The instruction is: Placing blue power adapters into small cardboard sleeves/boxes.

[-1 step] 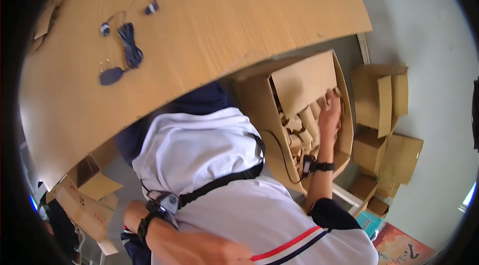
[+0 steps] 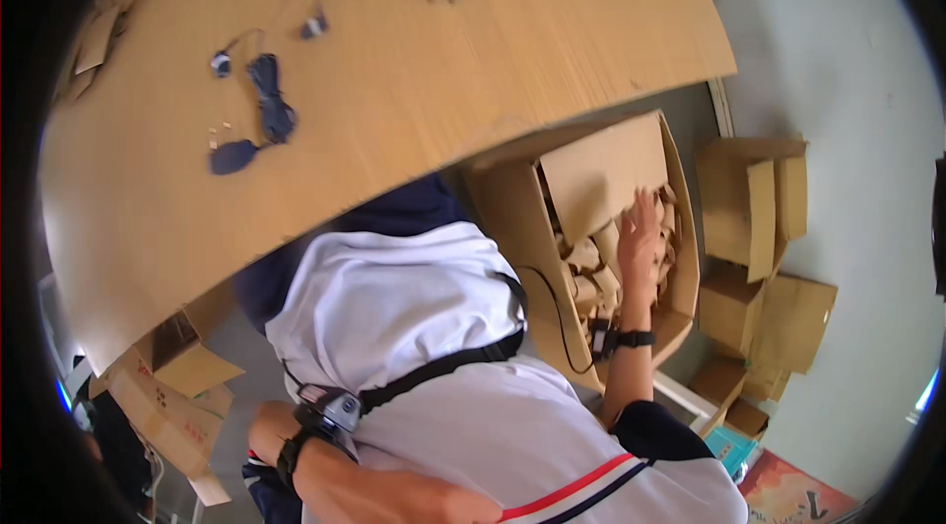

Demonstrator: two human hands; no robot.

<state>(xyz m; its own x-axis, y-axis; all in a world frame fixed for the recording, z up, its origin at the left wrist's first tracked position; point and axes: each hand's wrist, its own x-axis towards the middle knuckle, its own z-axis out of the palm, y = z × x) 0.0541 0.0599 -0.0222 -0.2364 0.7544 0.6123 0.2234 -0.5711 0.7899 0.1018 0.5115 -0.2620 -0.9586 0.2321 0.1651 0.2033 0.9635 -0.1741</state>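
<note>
My right hand [image 2: 641, 228] reaches down into a large open cardboard box [image 2: 512, 209] on the floor to my right. Its fingers are spread and rest on the small folded cardboard pieces [image 2: 591, 273] that fill the box; nothing is clasped in it. A black band sits on that wrist. My left hand [image 2: 262, 431] is low at the left, by my hip, past a black wristband. It is partly hidden by my white shirt, so its fingers cannot be made out. A small grey device [image 2: 335, 411] hangs on a black chest strap beside it.
A rounded wooden table [image 2: 493, 80] spreads above me, with dark blue cords and pads [image 2: 271, 110] and cardboard scraps [image 2: 99, 41] on it. Several cardboard boxes [image 2: 754, 199] are stacked at the right by the wall. Another open box [image 2: 168, 396] stands at the lower left.
</note>
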